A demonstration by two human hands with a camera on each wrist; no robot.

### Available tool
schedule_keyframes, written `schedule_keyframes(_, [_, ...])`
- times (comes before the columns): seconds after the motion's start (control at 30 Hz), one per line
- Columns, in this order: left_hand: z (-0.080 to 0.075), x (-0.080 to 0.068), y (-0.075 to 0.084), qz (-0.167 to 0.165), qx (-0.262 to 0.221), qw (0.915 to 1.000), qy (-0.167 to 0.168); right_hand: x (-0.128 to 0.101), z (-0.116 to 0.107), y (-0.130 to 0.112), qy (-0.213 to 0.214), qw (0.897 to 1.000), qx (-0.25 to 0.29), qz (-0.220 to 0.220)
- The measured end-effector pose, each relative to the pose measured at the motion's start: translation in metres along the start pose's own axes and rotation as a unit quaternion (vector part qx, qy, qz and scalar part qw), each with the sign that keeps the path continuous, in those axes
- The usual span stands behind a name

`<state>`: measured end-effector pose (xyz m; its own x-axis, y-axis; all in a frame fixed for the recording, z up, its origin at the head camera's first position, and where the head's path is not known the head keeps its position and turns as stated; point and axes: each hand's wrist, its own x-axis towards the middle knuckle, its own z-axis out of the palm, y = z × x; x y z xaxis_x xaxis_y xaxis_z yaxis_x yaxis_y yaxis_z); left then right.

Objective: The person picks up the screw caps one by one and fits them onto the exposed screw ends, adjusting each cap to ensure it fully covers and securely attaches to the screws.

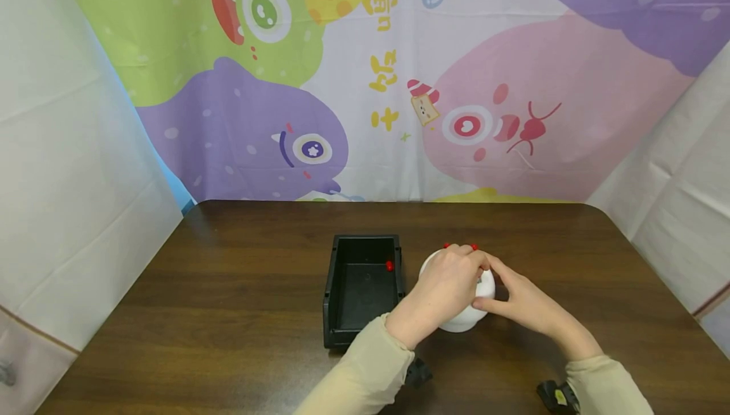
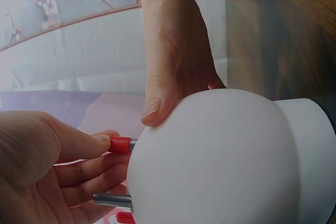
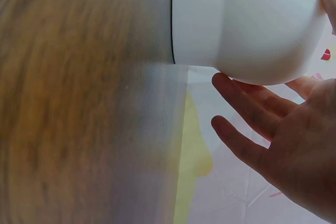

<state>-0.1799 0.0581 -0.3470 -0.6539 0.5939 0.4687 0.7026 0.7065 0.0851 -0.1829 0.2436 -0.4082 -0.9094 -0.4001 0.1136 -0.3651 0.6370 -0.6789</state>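
A white rounded body (image 1: 464, 321) with a wider base stands on the table, right of the black bin. Bare threaded bolts stick out of its top, one of them a grey bolt (image 2: 112, 199). My left hand (image 1: 450, 279) reaches over the top and pinches a red cap (image 2: 120, 145) at the end of a bolt, between thumb and finger. Another red cap (image 2: 125, 217) shows lower in the left wrist view. From the right side, my right hand (image 1: 527, 301) holds the white body, thumb on the near side and fingers around the far side.
The black open bin (image 1: 336, 339) stands left of the white body, close to my left forearm. A small red piece (image 1: 390, 266) lies inside it near the right wall. Behind the brown table (image 1: 228, 288) hangs a cartoon-printed curtain (image 1: 388, 168).
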Motion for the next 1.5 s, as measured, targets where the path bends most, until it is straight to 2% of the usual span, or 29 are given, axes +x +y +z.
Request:
schedule_keyframes(0.73, [-0.0001,0.0014,0.0003,-0.007,-0.008,0.9999,-0.010,-0.0001,0.0003,0.0005,0.005,1.000,-0.009,-0.001])
schedule_keyframes(1.2, [0.0010,-0.0010,-0.0018,0.003,-0.023,0.9997,-0.004,0.0004,0.0000,-0.0003,0.007,1.000,-0.017,0.003])
schedule_keyframes(1.5, [0.0001,-0.0018,-0.0032,-0.017,-0.042,0.9988,-0.016,0.0003,0.0001,-0.0007,0.005,1.000,-0.018,0.004])
